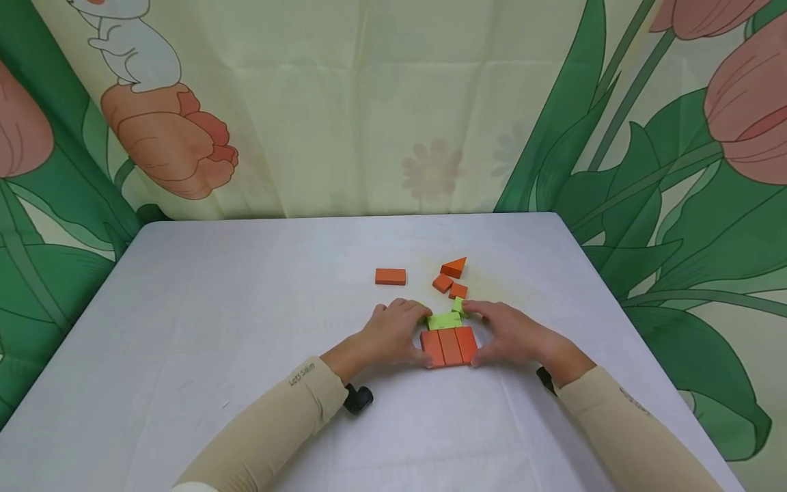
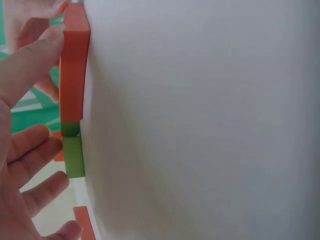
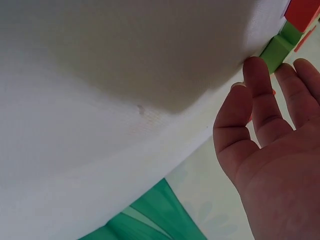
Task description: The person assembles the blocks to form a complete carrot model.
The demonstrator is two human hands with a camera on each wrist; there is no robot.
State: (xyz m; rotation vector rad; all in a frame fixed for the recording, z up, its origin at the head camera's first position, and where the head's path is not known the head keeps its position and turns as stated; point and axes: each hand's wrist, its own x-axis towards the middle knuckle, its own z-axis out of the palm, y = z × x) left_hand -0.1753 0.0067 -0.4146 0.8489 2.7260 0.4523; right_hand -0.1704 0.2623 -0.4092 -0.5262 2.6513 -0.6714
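left hand (image 1: 393, 333) and right hand (image 1: 505, 333), fingers relaxed, flank orange blocks (image 1: 449, 346); uneven squeeze could skew green blocks (image 1: 447, 318).

The table (image 1: 246, 328) is covered in plain white cloth. On it sit three orange slabs (image 1: 449, 346) side by side, with light green blocks (image 1: 446, 319) just behind them. Further back lie more orange pieces — a rectangular block (image 1: 390, 276), a triangular wedge (image 1: 454, 267) and two small cubes (image 1: 449, 286). Both sleeves (image 1: 289, 417) are beige, the left one with small dark lettering. The backdrop (image 1: 393, 123) is pale cream-green, printed with dark green leaves, salmon-pink tulips, a faint flower and a white rabbit (image 1: 132, 48) — outlined in grey.
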